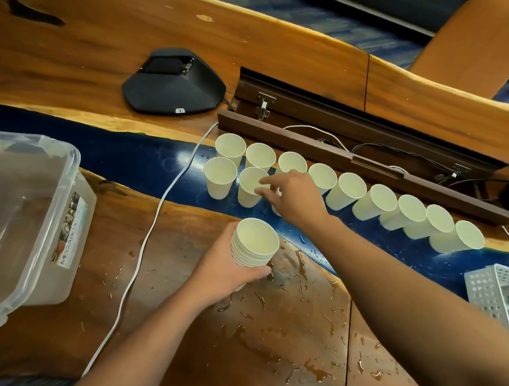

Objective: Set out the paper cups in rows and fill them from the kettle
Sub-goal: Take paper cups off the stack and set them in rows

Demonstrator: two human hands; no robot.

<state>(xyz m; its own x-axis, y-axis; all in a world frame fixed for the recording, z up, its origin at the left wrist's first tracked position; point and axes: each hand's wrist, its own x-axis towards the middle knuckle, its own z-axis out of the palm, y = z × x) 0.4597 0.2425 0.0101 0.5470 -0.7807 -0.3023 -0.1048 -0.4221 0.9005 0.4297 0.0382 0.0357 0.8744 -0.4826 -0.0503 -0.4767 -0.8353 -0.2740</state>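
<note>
Nearest, a wet brown wooden tabletop (279, 349) beaded with droplets. To the left on it, a clear plastic lidded storage box (19, 227) with a printed label; beside that, a white cable (148, 229) trailing across the wood. At the right edge, a white perforated plastic basket (491, 290), partly out of frame.

Above the wet wood, left hand (225, 270) wrapped round a nested stack of white paper cups (253, 243), fingers curled about its side, stack upright with mouth open.

Farther on, right hand (293, 196) reaching over a glossy blue resin strip (112, 149) in the table, fingertips pinching the rim of a white paper cup in the second row (249, 186). Just left of it, another white second-row cup (219, 177). A further cup apparently under the right palm, mostly hidden.

Behind these, a back row of nine white paper cups (350, 190) standing close together, running from left to right along the blue strip.

Beyond the row, an open dark wooden cable trough (344, 139) holding wires. Left of it, a black angular conference speaker unit (173, 84) on the wood.
</note>
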